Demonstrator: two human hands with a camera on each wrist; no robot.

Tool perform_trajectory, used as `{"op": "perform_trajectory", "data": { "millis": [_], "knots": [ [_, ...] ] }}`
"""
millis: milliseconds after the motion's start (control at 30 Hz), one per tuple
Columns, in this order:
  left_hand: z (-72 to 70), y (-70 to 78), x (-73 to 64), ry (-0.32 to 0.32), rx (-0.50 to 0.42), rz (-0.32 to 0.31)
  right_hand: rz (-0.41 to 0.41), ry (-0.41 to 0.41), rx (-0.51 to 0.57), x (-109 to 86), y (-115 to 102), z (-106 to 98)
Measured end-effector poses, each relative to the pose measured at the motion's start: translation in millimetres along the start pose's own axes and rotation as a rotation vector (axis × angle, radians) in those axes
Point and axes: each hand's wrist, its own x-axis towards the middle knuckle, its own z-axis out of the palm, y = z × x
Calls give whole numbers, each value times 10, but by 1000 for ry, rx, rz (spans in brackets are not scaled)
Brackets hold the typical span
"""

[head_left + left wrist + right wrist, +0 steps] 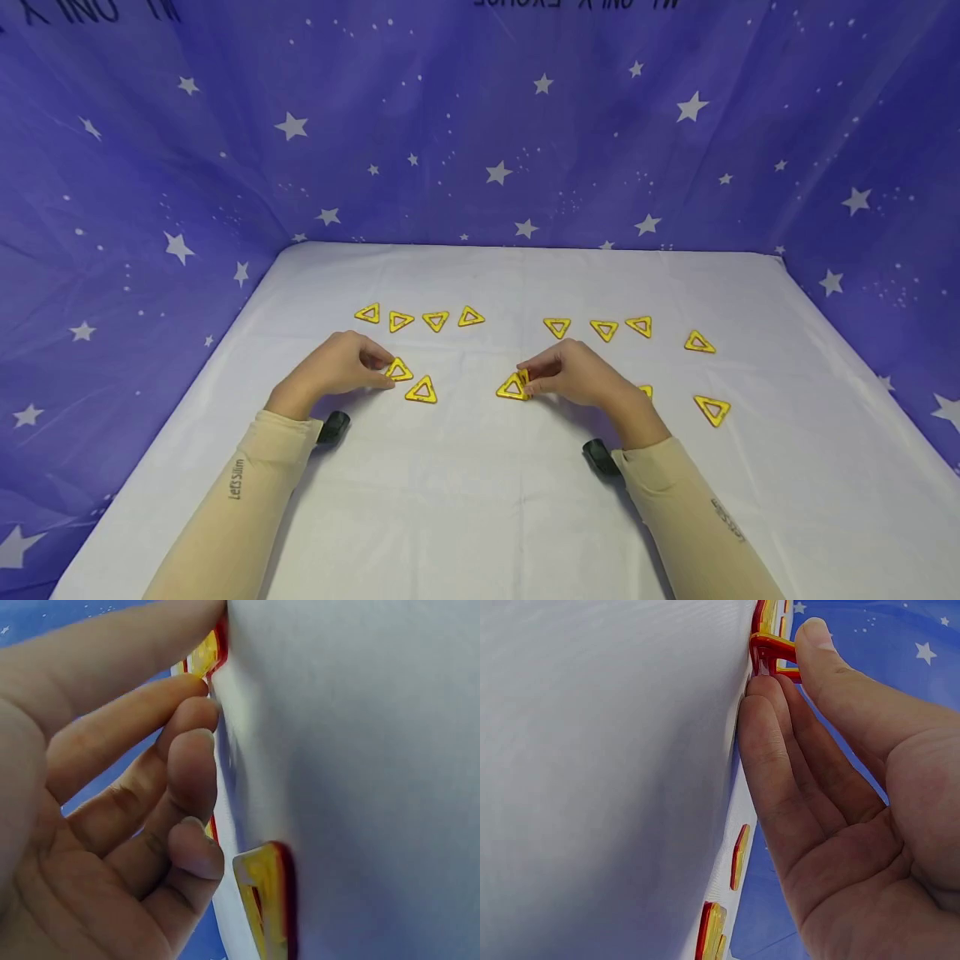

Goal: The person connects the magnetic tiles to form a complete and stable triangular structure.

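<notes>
The person's left grip (345, 362) is clamped by thumb and finger on the left side of a yellow triangle (406, 372), with a second triangle (422, 399) just to its near right on the white-covered bench (465, 500). The right grip (573, 371) pinches an upright triangle (524, 381), thumb on one side and fingers on the other; a flat triangle (504, 392) lies just left of it, though whether the two touch is hard to tell. Beyond the left grip lie four triangles (436, 316), spaced apart; beyond the right grip, four more (557, 321). Right of that grip, one triangle (647, 390) is partly hidden behind the wrist and another (708, 402) lies farther out.
</notes>
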Motion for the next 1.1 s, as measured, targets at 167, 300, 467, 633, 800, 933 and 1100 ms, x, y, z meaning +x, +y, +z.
{"op": "perform_trajectory", "data": {
  "millis": [167,300,467,633,800,933,1100],
  "knots": [
    [23,1,3,5,10,27,1,1,-5,-8,-20,3],
    [60,7,16,15,35,50,0,1,-7,-16,-26,-2],
    [80,3,30,25,49,54,2,1,-1,-23,-32,-9],
    [58,38,35,70,38,73,-5,-2,13,-21,-45,-16],
    [54,138,73,98,-7,121,-13,1,11,-21,-49,-23],
    [86,308,120,94,-86,115,2,2,15,-22,-44,-16],
    [174,576,217,45,-161,144,18,7,17,-26,-38,-9]
  ]
}}
